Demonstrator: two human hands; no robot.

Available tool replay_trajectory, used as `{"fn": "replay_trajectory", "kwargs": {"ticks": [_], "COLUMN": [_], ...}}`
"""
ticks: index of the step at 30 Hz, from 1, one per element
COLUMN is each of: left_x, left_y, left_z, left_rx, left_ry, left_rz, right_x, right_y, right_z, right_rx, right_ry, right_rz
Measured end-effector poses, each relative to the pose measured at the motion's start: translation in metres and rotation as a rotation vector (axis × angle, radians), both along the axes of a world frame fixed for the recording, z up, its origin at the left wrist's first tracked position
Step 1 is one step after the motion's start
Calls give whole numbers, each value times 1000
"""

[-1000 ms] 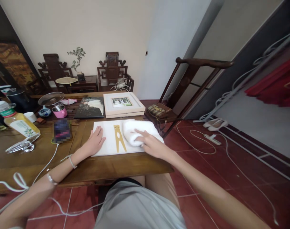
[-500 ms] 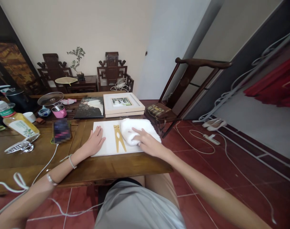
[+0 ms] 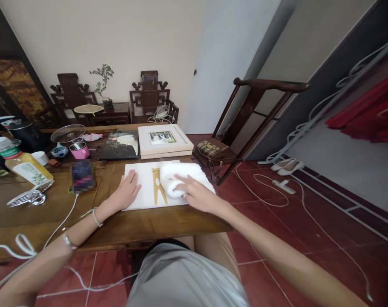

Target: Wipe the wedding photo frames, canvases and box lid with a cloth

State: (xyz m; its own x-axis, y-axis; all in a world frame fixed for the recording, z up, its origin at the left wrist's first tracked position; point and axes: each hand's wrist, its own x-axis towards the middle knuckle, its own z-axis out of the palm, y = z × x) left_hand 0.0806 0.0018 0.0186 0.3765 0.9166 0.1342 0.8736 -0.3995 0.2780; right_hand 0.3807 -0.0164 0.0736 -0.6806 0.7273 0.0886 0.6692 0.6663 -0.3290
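Note:
A white board (image 3: 143, 197) lies near the front edge of the wooden table. My left hand (image 3: 127, 190) rests flat on its left part, fingers stretched out. With my right hand (image 3: 196, 194) I hold a fluffy white towel (image 3: 194, 172) against the board's right part, fingers on top of the bunched cloth. Between my hands a yellow figure with two long legs and a white oval in its middle (image 3: 156, 183) lies on the board; the towel touches or covers its right edge. The towel hides the board's right side.
Behind the board are a framed picture (image 3: 187, 149) and a dark photo panel (image 3: 117, 147). Left stand a pink mug (image 3: 79, 151), a bottle of yellow liquid (image 3: 29, 168) and a silver clip (image 3: 29, 197). A wooden chair (image 3: 249, 104) with a plaid bag (image 3: 212, 147) stands right.
My right hand and the towel have shifted slightly toward me and to the left across the board. My left hand has stayed in place.

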Motion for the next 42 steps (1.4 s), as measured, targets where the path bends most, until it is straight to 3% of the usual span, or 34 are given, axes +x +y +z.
{"fn": "replay_trajectory", "kwargs": {"ticks": [5, 8, 13, 18, 21, 25, 32, 35, 38, 42], "left_x": [-2, -1, 1, 1, 1, 0, 1, 1, 0, -2], "left_y": [2, 1, -1, 0, 0, 0, -1, -1, 0, 2], "left_z": [-2, 1, 4, 1, 0, 1, 3, 5, 5, 0], "left_rx": [5, -17, -30, -6, -4, -8, -20, -37, -51, -23], "left_ry": [1, 6, 14, 19, 22, 24, 35, 33, 21, -10], "left_rz": [-11, -5, -4, 0, 6, -2, 7, -1, -11, -23], "right_x": [-26, -32, -22, -6, 0, -2, -38, -56, -69, -68], "right_y": [54, 59, 10, -54, -68, -50, 29, 50, 52, 28], "right_z": [-9, -10, -6, 5, 10, 8, -6, -6, -6, -4], "right_rx": [91, 133, 175, 74, 14, -7, 59, 92, 156, 169], "right_ry": [-51, -85, -111, -115, -111, -70, -38, -31, -66, -128], "right_rz": [-75, -56, 38, 80, 106, 81, 11, -44, -30, 51]}}
